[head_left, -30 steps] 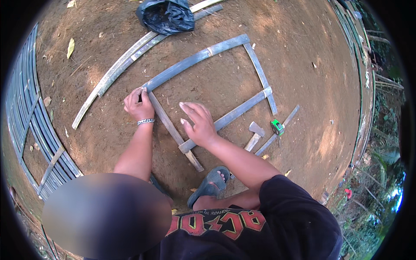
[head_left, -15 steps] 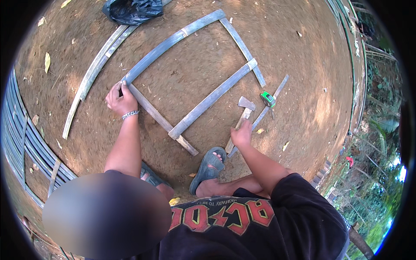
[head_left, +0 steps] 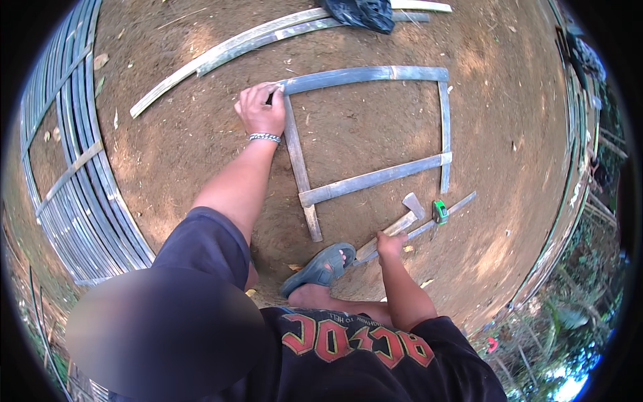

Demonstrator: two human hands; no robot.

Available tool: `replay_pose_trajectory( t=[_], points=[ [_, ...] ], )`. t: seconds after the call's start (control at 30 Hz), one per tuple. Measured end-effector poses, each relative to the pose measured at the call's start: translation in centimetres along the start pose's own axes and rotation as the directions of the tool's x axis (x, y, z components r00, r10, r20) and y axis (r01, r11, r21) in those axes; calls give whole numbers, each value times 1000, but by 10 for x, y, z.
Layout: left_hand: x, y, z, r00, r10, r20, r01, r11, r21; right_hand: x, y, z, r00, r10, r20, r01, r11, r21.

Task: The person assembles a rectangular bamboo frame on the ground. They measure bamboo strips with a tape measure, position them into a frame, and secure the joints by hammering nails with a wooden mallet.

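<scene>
A four-sided frame of grey split-bamboo strips point(head_left: 375, 177) lies on the bare soil, its strips overlapping at the corners. At its far left corner is my left hand point(head_left: 261, 110), thumb and fingers closed on the end of the strip; the fingertips are partly hidden. My right hand point(head_left: 391, 244) is wrapped round the wooden handle of a hatchet point(head_left: 413, 205), whose metal head points away from me near the frame's near right side. Beside the hatchet, a green and black tape measure point(head_left: 439, 212) rests against a loose thin bamboo strip point(head_left: 462, 203).
Long bamboo strips point(head_left: 228, 52) lie beyond the frame, partly under a black plastic bag point(head_left: 365, 15). A panel of dark bamboo slats point(head_left: 100, 201) is on the ground at left. My sandalled foot point(head_left: 320, 270) stands close to the frame's near left corner.
The view has turned, so the frame and tools appear rotated clockwise and farther right. Both hands keep their holds, the left on the frame's corner, the right on the hatchet.
</scene>
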State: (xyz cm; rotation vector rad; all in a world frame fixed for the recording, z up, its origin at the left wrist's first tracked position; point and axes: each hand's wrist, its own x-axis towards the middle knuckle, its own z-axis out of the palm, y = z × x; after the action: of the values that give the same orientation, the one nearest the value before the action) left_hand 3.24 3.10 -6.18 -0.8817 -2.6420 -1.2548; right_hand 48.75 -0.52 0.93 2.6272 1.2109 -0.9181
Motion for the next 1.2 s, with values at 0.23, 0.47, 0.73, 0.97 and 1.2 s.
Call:
replay_pose_trajectory(
  t=[0.23,0.47,0.73,0.97,1.2],
  points=[
    [-2,3,0,999,-38,-20,37,998,-51,9,9,-5,993,119,2,-118,982,150],
    [-1,3,-1,999,-52,12,52,997,-63,-32,-33,-37,983,27,180,-111,874,472],
    [1,7,-5,997,-67,27,68,997,-30,-104,-147,-21,717,-579,388,309,763,567],
    [0,7,-3,998,-61,22,62,997,-45,-109,-169,16,577,-595,559,486,801,351],
    [0,8,-3,999,-46,16,46,999,-11,-95,-154,44,582,-579,571,473,812,342]
  ],
)
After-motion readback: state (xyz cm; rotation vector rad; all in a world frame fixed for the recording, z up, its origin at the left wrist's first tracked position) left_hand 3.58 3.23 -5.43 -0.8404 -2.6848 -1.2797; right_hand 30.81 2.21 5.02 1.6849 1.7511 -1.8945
